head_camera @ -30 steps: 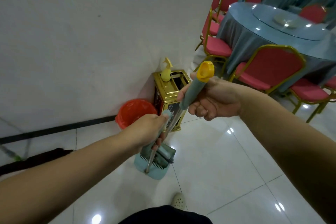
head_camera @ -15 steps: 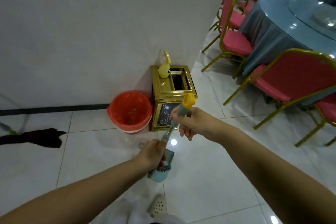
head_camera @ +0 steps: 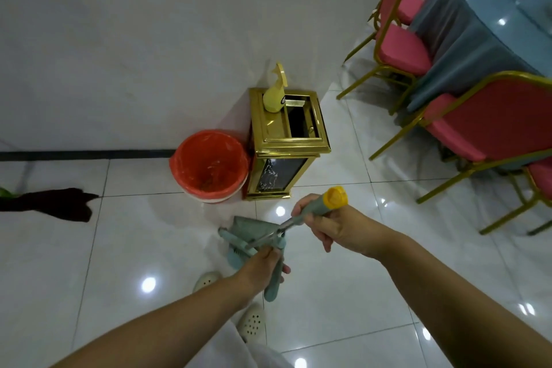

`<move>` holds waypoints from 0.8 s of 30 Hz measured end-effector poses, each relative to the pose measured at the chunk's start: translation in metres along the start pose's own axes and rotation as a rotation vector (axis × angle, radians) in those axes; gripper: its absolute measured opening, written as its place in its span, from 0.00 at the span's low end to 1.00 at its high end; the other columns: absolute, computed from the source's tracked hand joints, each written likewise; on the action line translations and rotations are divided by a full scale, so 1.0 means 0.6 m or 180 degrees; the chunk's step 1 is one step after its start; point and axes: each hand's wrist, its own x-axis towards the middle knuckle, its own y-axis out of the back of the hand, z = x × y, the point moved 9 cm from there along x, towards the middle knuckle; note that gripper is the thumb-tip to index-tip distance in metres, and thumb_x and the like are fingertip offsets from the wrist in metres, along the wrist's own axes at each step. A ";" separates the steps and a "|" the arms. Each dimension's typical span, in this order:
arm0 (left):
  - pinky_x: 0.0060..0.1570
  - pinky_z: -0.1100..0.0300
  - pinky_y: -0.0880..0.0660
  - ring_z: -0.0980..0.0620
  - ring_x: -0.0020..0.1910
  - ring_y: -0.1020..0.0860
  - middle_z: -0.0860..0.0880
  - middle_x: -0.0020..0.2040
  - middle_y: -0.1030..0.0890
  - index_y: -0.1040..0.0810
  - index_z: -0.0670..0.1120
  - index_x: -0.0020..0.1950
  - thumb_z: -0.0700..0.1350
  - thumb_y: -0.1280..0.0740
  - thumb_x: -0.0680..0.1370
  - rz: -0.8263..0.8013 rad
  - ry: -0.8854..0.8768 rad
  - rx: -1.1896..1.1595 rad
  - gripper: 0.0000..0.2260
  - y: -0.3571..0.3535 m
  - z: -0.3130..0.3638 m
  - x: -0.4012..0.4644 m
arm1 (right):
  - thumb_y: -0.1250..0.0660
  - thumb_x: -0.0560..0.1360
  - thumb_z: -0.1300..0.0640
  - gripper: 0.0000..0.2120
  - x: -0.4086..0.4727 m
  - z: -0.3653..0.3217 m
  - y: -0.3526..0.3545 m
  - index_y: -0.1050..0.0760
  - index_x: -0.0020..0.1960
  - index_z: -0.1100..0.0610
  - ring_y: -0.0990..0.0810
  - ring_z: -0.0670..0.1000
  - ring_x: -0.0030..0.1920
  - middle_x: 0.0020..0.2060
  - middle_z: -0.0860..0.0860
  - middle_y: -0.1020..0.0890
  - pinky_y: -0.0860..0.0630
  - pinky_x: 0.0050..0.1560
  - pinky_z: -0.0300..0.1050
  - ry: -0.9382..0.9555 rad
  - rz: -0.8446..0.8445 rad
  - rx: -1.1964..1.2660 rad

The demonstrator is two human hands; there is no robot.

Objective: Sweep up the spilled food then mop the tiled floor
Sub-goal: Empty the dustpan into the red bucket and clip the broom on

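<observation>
glossy white floor tiles (head_camera: 343,278) run up to a pale wall (head_camera: 134,39) with a dark strip along its base. against that wall stands a round bin lined with an orange bag (head_camera: 209,166), and touching its right side is a gold metal bin (head_camera: 286,143) with a yellow spray bottle (head_camera: 274,92) standing upright on its top, at the far left corner. to the far right, a round desk with a grey-blue cloth (head_camera: 478,24) is ringed by red chairs with gold frames (head_camera: 490,125). at the far left, a dark mop head (head_camera: 56,203) lies flat on the floor.

near the middle, the right hand (head_camera: 337,225) is curled round the grey-green grip of a broom handle (head_camera: 313,210) just below its yellow end cap, and the thin metal shaft slants down and left from it. the left hand (head_camera: 263,263) grips the pale green handle of a dustpan (head_camera: 248,233), fingers wrapped round it; the pan hangs just above the tiles, near the front of the two bins. the broom's brush end is hidden behind the pan and hand. two pale perforated shoes (head_camera: 252,321) show on the floor below the left forearm.
</observation>
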 end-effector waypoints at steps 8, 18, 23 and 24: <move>0.40 0.63 0.26 0.54 0.43 0.23 0.47 0.49 0.19 0.24 0.42 0.59 0.49 0.48 0.83 -0.0416 0.0338 0.0055 0.17 0.051 -0.031 0.022 | 0.39 0.80 0.58 0.07 0.019 -0.012 -0.018 0.26 0.56 0.55 0.29 0.45 0.31 0.34 0.53 0.27 0.25 0.32 0.40 -0.0084 -0.0079 0.0028; 0.69 0.54 0.34 0.48 0.72 0.36 0.49 0.72 0.35 0.43 0.47 0.75 0.48 0.27 0.71 0.0016 -0.1088 0.3093 0.38 0.129 -0.009 0.113 | 0.39 0.79 0.65 0.10 0.011 -0.010 -0.033 0.27 0.59 0.61 0.28 0.41 0.31 0.35 0.40 0.26 0.26 0.34 0.41 -0.0285 0.0104 0.0102; 0.73 0.53 0.42 0.49 0.76 0.46 0.51 0.78 0.48 0.57 0.52 0.78 0.56 0.25 0.67 -0.0372 -0.1251 0.3512 0.51 0.093 -0.028 0.146 | 0.38 0.77 0.63 0.14 0.001 -0.027 -0.039 0.28 0.61 0.65 0.28 0.48 0.38 0.47 0.54 0.25 0.25 0.36 0.40 -0.0297 0.0076 0.0153; 0.73 0.52 0.41 0.49 0.76 0.45 0.51 0.77 0.47 0.56 0.52 0.78 0.56 0.25 0.67 -0.0434 -0.1310 0.3485 0.50 0.087 -0.027 0.149 | 0.38 0.77 0.64 0.13 -0.002 -0.029 -0.039 0.28 0.61 0.66 0.27 0.47 0.38 0.47 0.52 0.24 0.25 0.37 0.42 -0.0308 0.0076 0.0164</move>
